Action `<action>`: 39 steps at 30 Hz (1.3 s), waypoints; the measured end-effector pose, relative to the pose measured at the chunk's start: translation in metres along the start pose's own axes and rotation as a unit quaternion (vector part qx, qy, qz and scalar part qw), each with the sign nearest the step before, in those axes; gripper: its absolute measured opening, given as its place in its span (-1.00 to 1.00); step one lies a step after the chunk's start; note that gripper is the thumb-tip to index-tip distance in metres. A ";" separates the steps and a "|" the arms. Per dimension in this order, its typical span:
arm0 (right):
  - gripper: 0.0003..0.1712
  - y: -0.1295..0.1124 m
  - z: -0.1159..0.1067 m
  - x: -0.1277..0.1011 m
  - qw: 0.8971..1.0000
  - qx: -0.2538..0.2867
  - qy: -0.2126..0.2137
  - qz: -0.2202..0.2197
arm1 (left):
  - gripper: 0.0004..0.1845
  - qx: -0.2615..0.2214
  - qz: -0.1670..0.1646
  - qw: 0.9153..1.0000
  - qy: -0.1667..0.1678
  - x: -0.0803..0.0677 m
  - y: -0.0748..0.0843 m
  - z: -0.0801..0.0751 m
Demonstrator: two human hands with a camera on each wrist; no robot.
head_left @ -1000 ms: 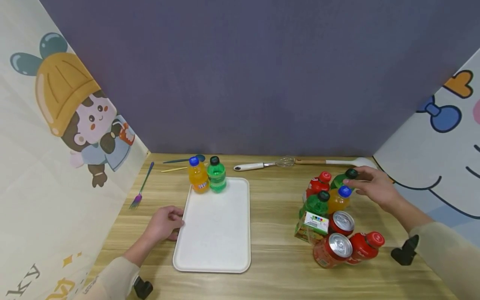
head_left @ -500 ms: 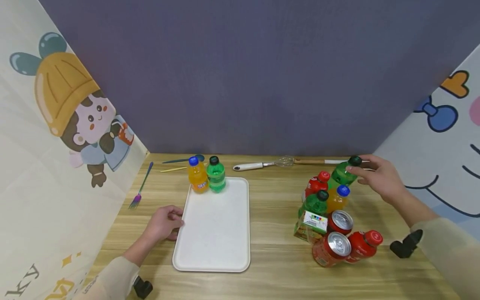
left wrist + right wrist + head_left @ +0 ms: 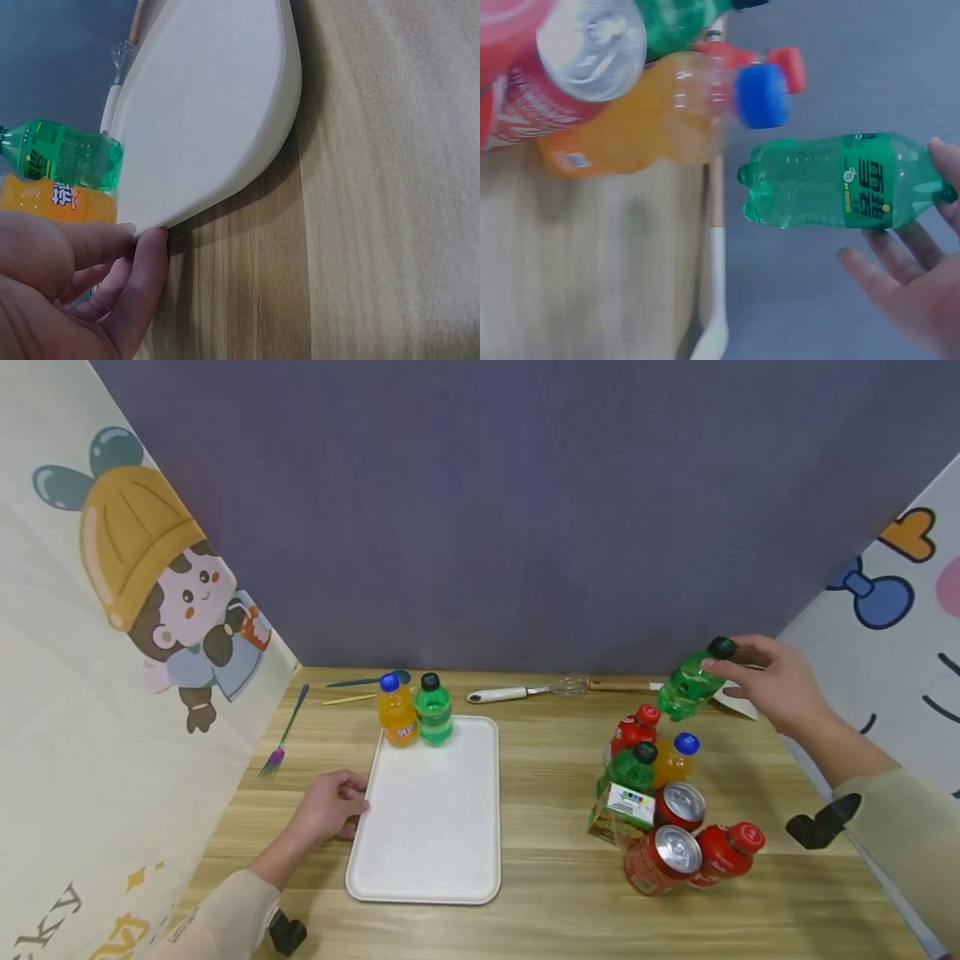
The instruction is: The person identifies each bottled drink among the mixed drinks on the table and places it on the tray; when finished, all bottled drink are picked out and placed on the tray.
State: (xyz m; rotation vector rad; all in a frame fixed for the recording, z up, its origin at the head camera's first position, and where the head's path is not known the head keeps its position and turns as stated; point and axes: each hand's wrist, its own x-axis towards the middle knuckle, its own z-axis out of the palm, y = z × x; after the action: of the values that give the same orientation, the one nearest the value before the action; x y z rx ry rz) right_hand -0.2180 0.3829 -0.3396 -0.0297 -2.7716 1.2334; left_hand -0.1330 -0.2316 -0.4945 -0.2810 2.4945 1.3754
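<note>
My right hand [image 3: 780,681] grips a green soda bottle [image 3: 688,687] near its black cap. The bottle hangs tilted above the table, its base toward the other drinks; the right wrist view shows its label. At the left, my left hand [image 3: 330,806] pinches the long edge of a white tray [image 3: 202,97] between thumb and finger. An orange soda bottle [image 3: 397,714] with a blue cap and a second green bottle [image 3: 434,714] stand side by side at the tray's far left end.
Grouped at right are a red bottle [image 3: 633,732], a green bottle [image 3: 628,770], an orange bottle [image 3: 645,120], a drink carton [image 3: 622,814], two cans [image 3: 663,860] and another red bottle [image 3: 727,850]. A whisk [image 3: 525,691] and a long-handled spoon lie along the back wall; a fork [image 3: 281,739] lies left.
My right hand has lifted the green bottle up and away from the group of drinks, tilting it. My left hand stays at the tray's edge.
</note>
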 end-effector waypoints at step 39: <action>-0.30 -0.129 0.063 0.021 0.988 0.108 -0.098 -0.058 | -0.67 -0.001 0.003 1.000 -0.003 -0.001 0.001 0.000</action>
State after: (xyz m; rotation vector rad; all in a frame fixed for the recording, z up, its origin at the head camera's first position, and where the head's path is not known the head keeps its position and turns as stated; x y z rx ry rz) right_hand -0.2423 0.2510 -0.2836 0.2814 -2.7316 1.5732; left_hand -0.1324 -0.2309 -0.4932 -0.2678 2.4913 1.3784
